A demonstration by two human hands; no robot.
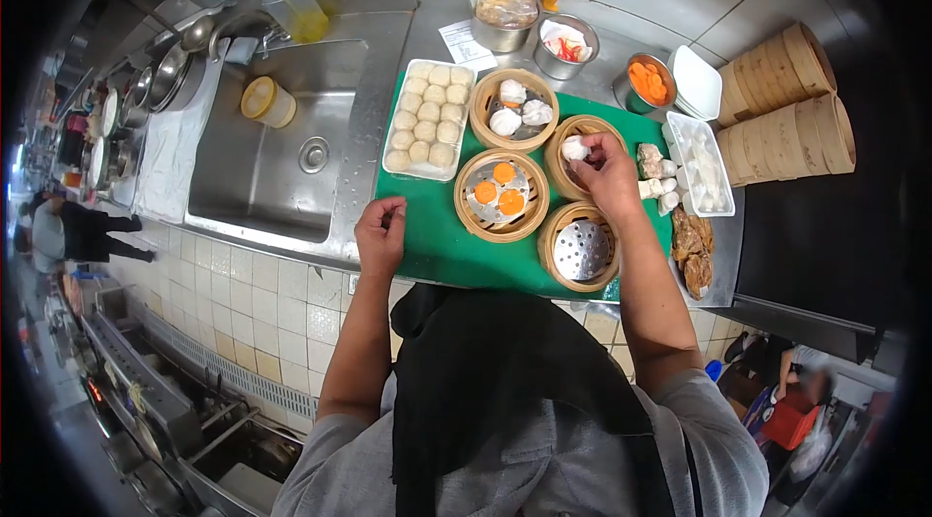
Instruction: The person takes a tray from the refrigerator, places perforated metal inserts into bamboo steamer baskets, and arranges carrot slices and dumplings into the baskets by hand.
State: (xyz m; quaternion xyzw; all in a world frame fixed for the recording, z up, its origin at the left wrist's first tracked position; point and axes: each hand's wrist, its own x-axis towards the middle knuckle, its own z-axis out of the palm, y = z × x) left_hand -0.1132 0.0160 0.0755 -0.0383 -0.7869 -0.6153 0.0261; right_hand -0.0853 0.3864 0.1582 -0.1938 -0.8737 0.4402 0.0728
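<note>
Right hand (607,167) — dumpling (575,149) in fingers

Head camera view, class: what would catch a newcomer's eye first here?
Four round bamboo steamer baskets sit on a green cutting board beside a steel sink. The right hand holds a white dumpling over one basket; the left hand rests at the board's edge.

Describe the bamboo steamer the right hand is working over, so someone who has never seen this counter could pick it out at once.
Start at the green cutting mat right of the steel sink; four round bamboo steamers sit on it. The one meant is the back right steamer, under the right hand, whose fingers pinch a white dumpling. Its neighbours hold white dumplings, orange-topped pieces, or only a bare metal liner.
</note>
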